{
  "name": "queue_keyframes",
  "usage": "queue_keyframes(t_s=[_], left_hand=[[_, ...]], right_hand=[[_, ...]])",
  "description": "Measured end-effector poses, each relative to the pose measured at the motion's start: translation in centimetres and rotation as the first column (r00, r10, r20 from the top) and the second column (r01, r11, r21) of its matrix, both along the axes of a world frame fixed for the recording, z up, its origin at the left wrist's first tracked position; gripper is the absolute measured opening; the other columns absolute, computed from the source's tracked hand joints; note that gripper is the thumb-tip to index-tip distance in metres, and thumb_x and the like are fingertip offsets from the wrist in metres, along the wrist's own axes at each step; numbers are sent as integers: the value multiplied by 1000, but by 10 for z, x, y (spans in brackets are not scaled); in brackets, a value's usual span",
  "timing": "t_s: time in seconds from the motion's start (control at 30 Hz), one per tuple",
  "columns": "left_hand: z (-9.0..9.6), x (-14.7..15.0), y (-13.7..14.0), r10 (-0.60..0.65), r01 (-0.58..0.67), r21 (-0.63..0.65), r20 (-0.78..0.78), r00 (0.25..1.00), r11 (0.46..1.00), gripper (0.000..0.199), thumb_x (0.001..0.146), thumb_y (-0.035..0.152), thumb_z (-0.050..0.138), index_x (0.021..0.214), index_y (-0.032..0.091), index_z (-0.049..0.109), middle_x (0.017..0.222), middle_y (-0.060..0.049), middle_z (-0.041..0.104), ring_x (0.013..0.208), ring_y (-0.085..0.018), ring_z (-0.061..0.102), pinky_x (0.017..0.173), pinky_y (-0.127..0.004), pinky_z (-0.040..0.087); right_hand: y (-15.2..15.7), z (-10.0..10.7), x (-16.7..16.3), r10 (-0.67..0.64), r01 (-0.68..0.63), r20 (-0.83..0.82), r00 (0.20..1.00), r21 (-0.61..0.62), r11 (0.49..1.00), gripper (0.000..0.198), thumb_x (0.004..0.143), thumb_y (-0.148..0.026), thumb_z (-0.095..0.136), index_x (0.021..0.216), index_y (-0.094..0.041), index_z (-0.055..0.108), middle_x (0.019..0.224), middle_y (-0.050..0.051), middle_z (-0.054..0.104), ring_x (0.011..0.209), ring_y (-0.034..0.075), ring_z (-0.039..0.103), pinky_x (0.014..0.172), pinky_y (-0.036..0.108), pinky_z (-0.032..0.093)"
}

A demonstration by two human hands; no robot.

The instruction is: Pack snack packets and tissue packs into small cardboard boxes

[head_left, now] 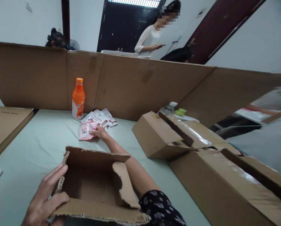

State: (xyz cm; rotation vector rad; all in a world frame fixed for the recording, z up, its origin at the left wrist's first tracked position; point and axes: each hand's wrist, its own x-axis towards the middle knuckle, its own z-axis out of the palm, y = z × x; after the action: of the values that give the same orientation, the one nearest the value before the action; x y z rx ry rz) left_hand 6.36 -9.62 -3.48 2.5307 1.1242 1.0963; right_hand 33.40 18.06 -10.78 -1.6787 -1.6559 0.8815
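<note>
My left hand (45, 196) grips the near left corner of an open cardboard box (93, 205) with rough-cut edges. Nothing shows inside the box. Beyond it, my right arm reaches forward past the box's right side. My right hand (100, 131) has its fingers closed on the right edge of a pink and white packet (86, 130), which is on or just above the cloth. Right behind that packet lie white pouches (96, 116) printed "Super Meal", overlapping one another. An orange drink bottle (78, 99) stands upright behind them, near the cardboard wall.
A tall cardboard wall (140, 84) closes off the table's far side. Cardboard boxes (201, 179) line the right, with a clear bottle (168, 108) and green object (180, 112) behind. A flat carton (8, 125) lies left. Other people, one standing (151, 39), are beyond the wall.
</note>
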Motion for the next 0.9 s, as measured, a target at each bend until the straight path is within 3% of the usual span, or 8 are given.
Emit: queue_keyframes(t_s=[0.2,0.37,0.5,0.57,0.6,0.7,0.8,0.9], left_hand=[[7,-1,-3,13,-13,5,-19,1000,1000,29,82,5,54,99,24,68,164,-7,43,148,-34,44,117,-53,48],[20,3,-2,15,-14,15,-65,998,1000,22,88,9,53,95,22,70,158,-8,49,146,-32,47,119,-53,45],[27,9,3,29,-27,19,-94,995,999,19,93,13,52,90,20,68,152,-12,53,143,-32,50,117,-51,48],[27,10,5,36,-34,22,-96,995,999,18,93,14,51,91,20,68,152,-12,54,143,-31,50,117,-50,47],[26,10,6,39,-37,23,-97,995,999,18,93,15,51,92,20,69,152,-12,54,142,-31,51,117,-49,47],[25,8,4,50,-46,27,-127,991,999,19,93,15,51,95,20,69,151,-12,54,142,-30,51,118,-47,47],[29,8,-8,77,-69,59,-150,986,996,19,94,16,51,93,20,69,153,-12,52,142,-31,51,116,-47,47],[45,14,-22,94,-70,157,-147,985,985,23,94,20,56,115,19,66,162,-16,40,145,-34,46,116,-50,46]], right_hand=[[-89,24,59,12,-4,-112,994,75,997,27,72,-33,80,69,-17,59,63,-5,57,61,13,54,57,25,46],[-159,78,127,-83,136,-222,972,235,962,32,69,-48,75,76,-22,58,69,-3,60,64,15,55,60,28,47],[-209,141,126,-12,218,-332,943,592,776,27,78,-44,76,84,-25,56,82,-2,66,73,16,61,70,31,53],[-230,162,104,80,148,-269,960,727,671,18,83,-35,73,85,-26,58,85,-1,68,78,17,64,72,30,54],[-237,168,91,121,71,-199,972,750,658,12,85,-31,70,85,-26,58,88,-1,70,81,17,66,73,30,53],[-245,165,52,262,-261,91,961,621,739,10,86,-17,57,90,-24,63,96,2,74,88,17,68,74,27,50],[-235,147,23,415,-525,397,818,225,820,16,83,-12,58,93,-21,66,89,2,74,78,16,63,67,25,41],[-223,135,6,576,-640,521,630,-72,765,14,82,-10,62,88,-20,69,82,1,72,71,16,59,62,25,32]])
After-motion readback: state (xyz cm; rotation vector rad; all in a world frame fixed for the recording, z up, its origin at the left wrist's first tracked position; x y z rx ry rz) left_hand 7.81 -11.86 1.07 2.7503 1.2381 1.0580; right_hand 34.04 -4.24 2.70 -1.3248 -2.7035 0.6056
